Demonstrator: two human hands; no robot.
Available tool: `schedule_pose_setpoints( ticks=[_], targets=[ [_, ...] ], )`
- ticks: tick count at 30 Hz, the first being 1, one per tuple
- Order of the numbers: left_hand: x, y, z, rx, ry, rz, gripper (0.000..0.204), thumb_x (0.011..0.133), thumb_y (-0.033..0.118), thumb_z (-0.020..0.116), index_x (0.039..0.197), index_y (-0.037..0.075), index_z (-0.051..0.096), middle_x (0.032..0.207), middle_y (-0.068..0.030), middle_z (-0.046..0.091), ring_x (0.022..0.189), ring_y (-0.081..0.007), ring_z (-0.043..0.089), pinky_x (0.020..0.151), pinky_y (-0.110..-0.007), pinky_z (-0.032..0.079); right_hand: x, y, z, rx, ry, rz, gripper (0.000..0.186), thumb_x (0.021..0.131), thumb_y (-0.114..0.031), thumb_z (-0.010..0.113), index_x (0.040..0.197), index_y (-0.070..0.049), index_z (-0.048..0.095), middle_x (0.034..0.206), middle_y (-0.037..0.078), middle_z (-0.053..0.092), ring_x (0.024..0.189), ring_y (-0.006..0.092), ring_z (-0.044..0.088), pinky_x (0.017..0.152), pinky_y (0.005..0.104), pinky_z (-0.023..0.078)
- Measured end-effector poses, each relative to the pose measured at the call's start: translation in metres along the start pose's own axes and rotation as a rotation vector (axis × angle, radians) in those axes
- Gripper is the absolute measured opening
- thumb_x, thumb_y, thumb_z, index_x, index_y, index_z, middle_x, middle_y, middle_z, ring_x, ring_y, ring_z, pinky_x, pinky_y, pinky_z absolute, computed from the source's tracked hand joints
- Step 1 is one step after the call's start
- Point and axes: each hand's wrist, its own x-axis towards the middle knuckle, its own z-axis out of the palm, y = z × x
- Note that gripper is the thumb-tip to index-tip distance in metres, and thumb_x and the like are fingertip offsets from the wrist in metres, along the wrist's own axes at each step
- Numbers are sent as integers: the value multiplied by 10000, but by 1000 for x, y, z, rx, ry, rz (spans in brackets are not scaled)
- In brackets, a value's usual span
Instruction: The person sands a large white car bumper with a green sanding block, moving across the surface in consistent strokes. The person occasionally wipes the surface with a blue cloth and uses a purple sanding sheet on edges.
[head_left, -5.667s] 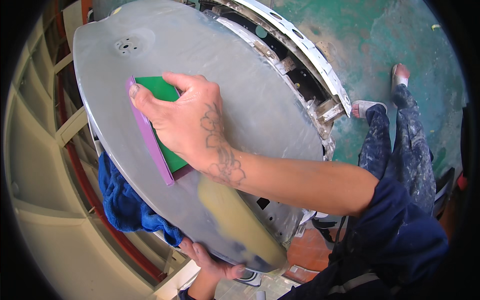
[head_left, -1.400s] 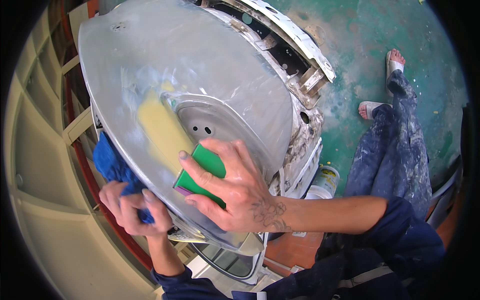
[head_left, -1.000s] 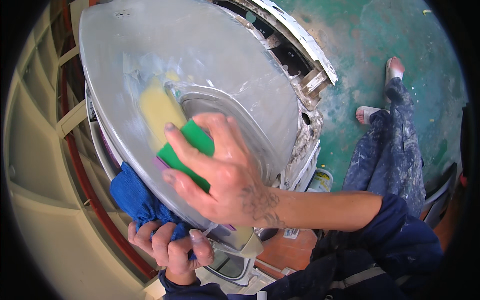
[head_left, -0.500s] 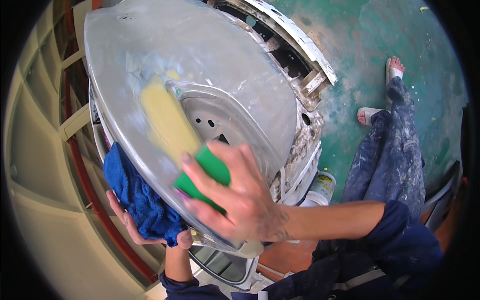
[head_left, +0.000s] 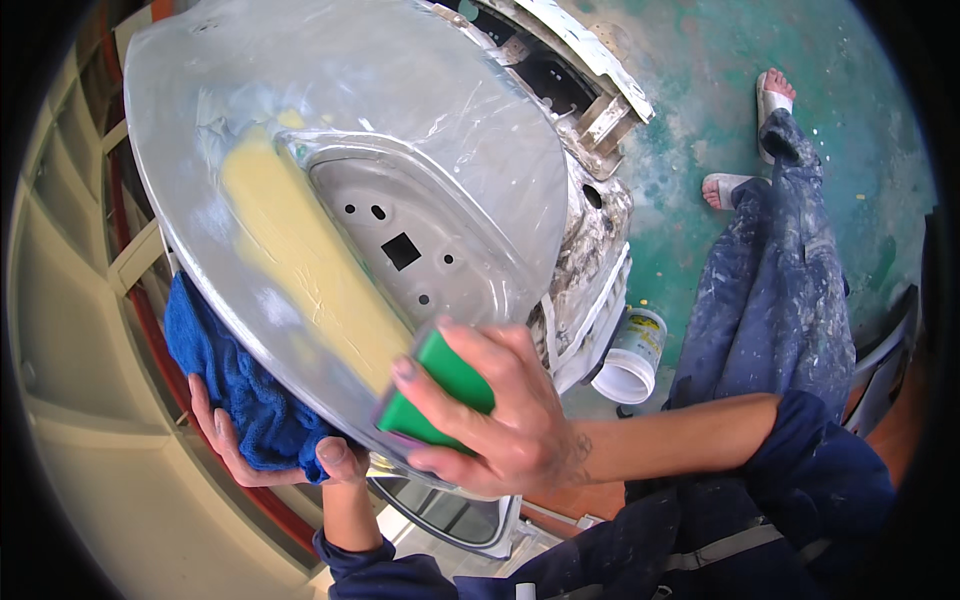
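One stretch of green floor, mottled with pale stains, spreads along the right, facing a beige ribbed structure with a curved red bar on the left. Between them sits a grey car body panel, smooth, rounded and chalky in finish, with a deep oval recess near its right edge. Beside that edge runs bare, grime-streaked white metal framework. Farther right are dark blue trousers spattered with white.

Along the recess's left side, a yellow filler strip slants down the panel toward its lower edge, matte, with faint scratches. At the panel's lower-left edge bunches a deep blue plush towel. The left hand has its grip cupped around that towel, fingers on the far side and thumb on the near one.

The right hand, slightly blurred, has its grip clamped on a green sanding block; a purple layer shows at the block's edge. The block is at the panel's lower edge, over the bottom end of the filler strip.

Near the framework, a white plastic bucket shows its open mouth; its label has yellow areas and print too small to read. Smaller are the white open-toed slippers and, in the recess, one square hole among several rounded ones.
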Motion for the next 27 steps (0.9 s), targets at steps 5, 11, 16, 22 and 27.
schedule_pose_setpoints(
  ticks=[5,11,16,22,27],
  targets=[
    [1,-1,-1,-5,-23,14,877,990,727,553,1472,8,408,1538,-383,477,1413,-500,512,1220,-659,342,23,-5,8,46,-9,88,646,810,-250,892,1379,6,727,1370,310,561,1074,397,603,891,499,512],
    [-3,-3,-2,23,-5,-12,886,996,737,530,1463,-8,420,1536,-341,494,1416,-488,517,1217,-653,354,-16,-31,10,-110,21,67,585,912,-381,833,1385,-48,745,1387,277,542,1120,396,573,935,468,532],
    [-3,-2,6,-41,17,-27,857,1009,686,533,1478,-23,414,1540,-324,493,1419,-485,514,1214,-650,359,20,-23,18,-63,12,-43,691,882,-314,844,1427,54,629,1319,298,525,1065,402,557,799,446,585],
    [-8,-22,-2,-28,-38,65,721,1024,535,557,1465,-22,437,1489,-321,537,1386,-480,534,1215,-642,353,24,-7,14,-3,-21,44,691,888,-417,851,1383,38,688,1384,317,545,1071,411,590,888,463,539],
    [-3,-16,-6,74,-70,179,316,914,225,653,1144,12,617,1153,-188,672,1211,-400,625,1138,-664,405,-106,-9,-44,-34,-189,61,708,832,-455,910,1366,-26,732,1432,261,582,1106,385,611,921,449,554]
  ],
)
